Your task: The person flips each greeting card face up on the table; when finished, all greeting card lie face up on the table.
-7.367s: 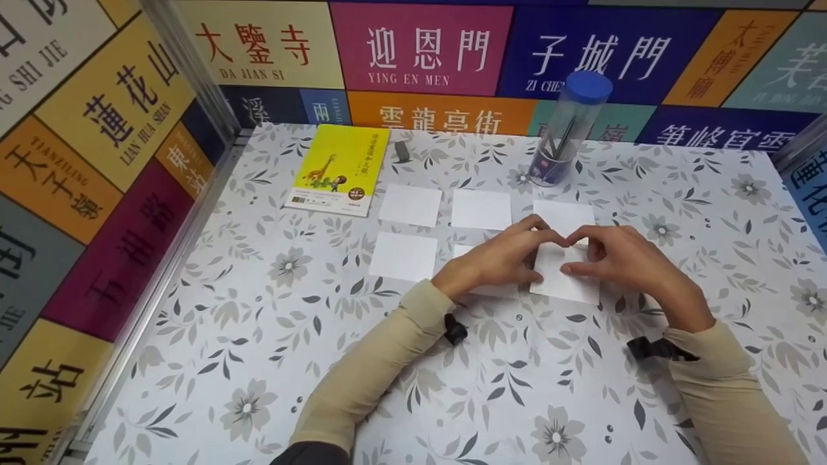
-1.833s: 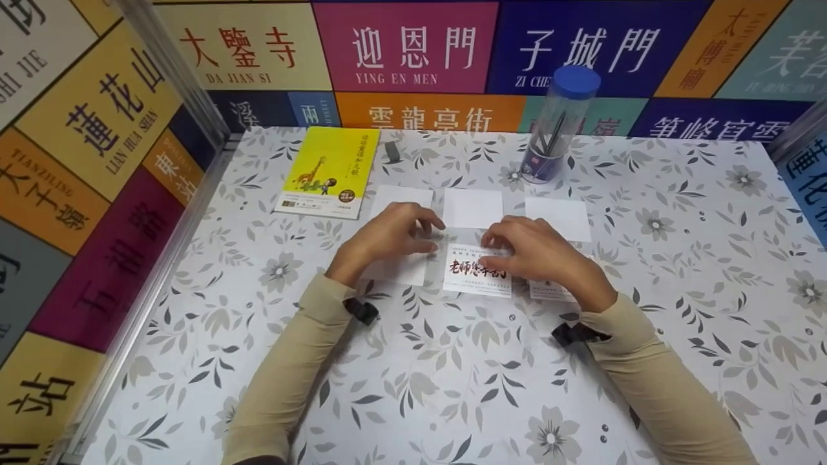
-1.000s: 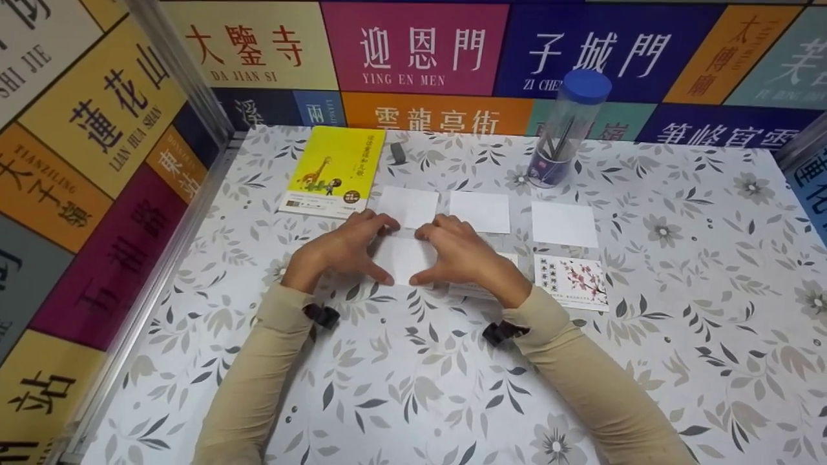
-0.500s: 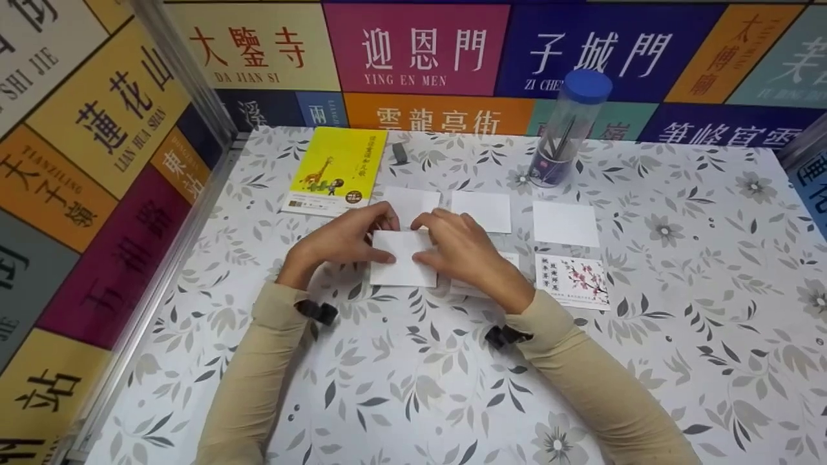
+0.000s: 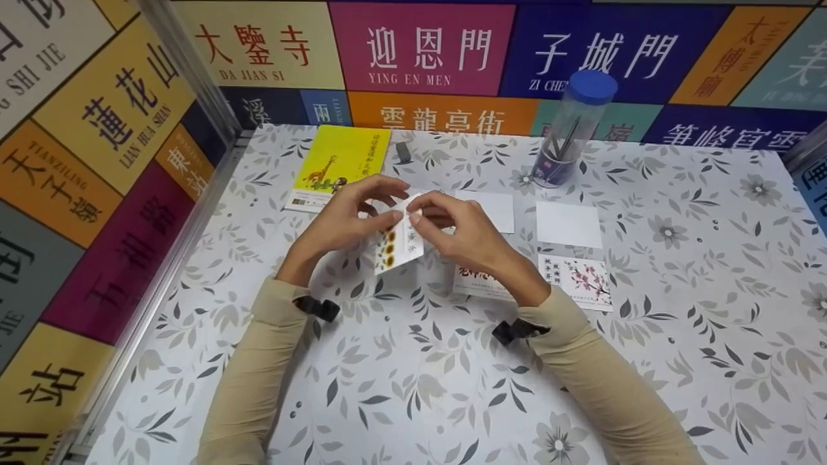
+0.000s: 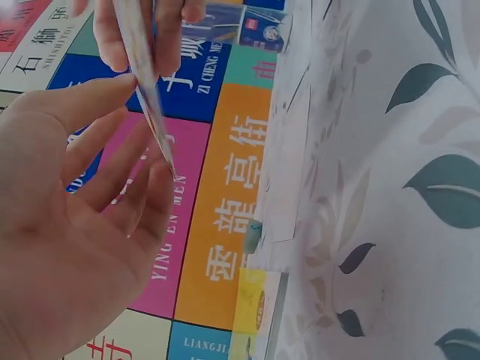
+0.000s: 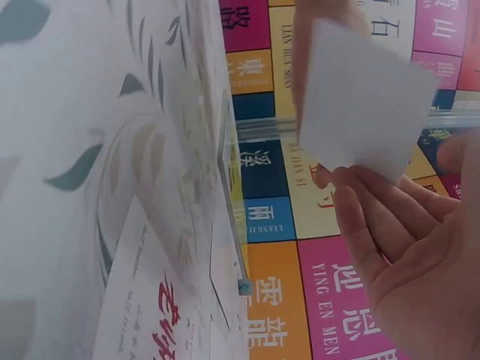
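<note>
A white card with printed sunflowers and black characters (image 5: 404, 244) is raised over the table and tilted steeply. My left hand (image 5: 352, 213) pinches its left part between thumb and fingers; my right hand (image 5: 462, 229) pinches its upper right. In the left wrist view the card (image 6: 146, 82) shows nearly edge-on beside the thumb. Its plain white back (image 7: 364, 101) fills the middle of the right wrist view. Partly under my right forearm lies a card with red lettering (image 5: 481, 284), and right of it a card with pink blossoms (image 5: 585, 281).
Two blank white cards (image 5: 497, 213) (image 5: 568, 224) lie in the back row; a third spot there is behind my hands. A yellow book (image 5: 345, 155), a small grey object (image 5: 404, 152) and a clear blue-lidded tube with pens (image 5: 572, 129) stand along the rear, before the lettered wall (image 5: 426, 48).
Both hands have come from the middle and right cards to the left one, lifted it and tilted it. The middle and right front cards, blank earlier, now show printed faces.
</note>
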Demonstrator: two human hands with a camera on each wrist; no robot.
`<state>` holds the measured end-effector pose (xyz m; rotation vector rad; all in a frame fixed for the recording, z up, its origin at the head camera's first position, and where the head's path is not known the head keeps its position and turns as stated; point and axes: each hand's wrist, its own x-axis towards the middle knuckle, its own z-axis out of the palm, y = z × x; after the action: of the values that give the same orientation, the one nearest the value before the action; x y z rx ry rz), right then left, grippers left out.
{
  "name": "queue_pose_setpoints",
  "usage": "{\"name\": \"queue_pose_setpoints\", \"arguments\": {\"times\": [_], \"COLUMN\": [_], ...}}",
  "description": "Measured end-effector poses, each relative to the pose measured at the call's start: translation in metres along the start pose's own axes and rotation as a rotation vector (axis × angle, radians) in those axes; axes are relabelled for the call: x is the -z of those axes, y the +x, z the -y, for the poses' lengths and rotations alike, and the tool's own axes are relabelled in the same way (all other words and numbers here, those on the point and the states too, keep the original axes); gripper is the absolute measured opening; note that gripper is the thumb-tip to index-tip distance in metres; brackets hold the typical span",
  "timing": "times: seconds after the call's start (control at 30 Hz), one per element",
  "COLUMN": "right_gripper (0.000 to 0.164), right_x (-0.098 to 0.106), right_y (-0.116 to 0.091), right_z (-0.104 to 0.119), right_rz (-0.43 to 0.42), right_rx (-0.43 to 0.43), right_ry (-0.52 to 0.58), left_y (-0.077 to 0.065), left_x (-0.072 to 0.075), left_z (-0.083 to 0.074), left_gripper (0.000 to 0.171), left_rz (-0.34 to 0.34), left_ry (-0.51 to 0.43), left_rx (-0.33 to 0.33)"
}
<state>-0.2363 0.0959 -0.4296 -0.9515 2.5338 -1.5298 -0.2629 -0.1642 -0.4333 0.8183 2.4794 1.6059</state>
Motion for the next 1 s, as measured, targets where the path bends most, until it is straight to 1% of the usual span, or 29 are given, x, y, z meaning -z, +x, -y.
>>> {"name": "queue_pose_setpoints", "arguments": {"times": [0.07, 0.2, 0.27, 0.33, 0.43, 0.5, 0.6, 0.67, 0.73, 0.83, 1.0], "right_gripper": [0.029, 0.053, 0.061, 0.060, 0.048, 0.042, 0.041, 0.043, 0.045, 0.047, 0.048], "right_x": [0.000, 0.001, 0.002, 0.002, 0.000, -0.003, -0.007, -0.008, -0.010, -0.011, -0.013], "right_y": [0.000, 0.000, -0.001, -0.002, -0.004, -0.005, -0.008, -0.009, -0.009, -0.009, -0.007], "right_z": [-0.001, -0.006, -0.009, -0.011, -0.015, -0.017, -0.020, -0.022, -0.023, -0.023, -0.022], "right_rz": [0.026, 0.058, 0.072, 0.101, 0.160, 0.194, 0.215, 0.219, 0.220, 0.226, 0.220], "right_rx": [0.000, -0.025, -0.063, -0.108, -0.178, -0.221, -0.269, -0.283, -0.289, -0.299, -0.324], "right_ry": [-0.022, -0.125, -0.173, -0.220, -0.319, -0.390, -0.487, -0.524, -0.539, -0.530, -0.516], "left_y": [0.000, -0.002, -0.003, -0.005, -0.005, -0.005, -0.005, -0.006, -0.007, -0.008, -0.008], "left_x": [0.000, 0.003, 0.005, 0.006, 0.006, 0.005, 0.003, 0.002, 0.001, 0.002, 0.004], "left_z": [0.001, 0.005, 0.007, 0.010, 0.013, 0.014, 0.017, 0.019, 0.021, 0.022, 0.023], "left_gripper": [0.046, 0.049, 0.048, 0.043, 0.031, 0.026, 0.023, 0.025, 0.028, 0.032, 0.033], "left_rz": [0.039, 0.124, 0.165, 0.200, 0.237, 0.255, 0.269, 0.273, 0.276, 0.283, 0.288], "left_ry": [0.014, 0.076, 0.118, 0.170, 0.246, 0.285, 0.324, 0.333, 0.337, 0.335, 0.347], "left_rx": [0.014, 0.035, 0.058, 0.094, 0.163, 0.201, 0.245, 0.272, 0.289, 0.317, 0.321]}}
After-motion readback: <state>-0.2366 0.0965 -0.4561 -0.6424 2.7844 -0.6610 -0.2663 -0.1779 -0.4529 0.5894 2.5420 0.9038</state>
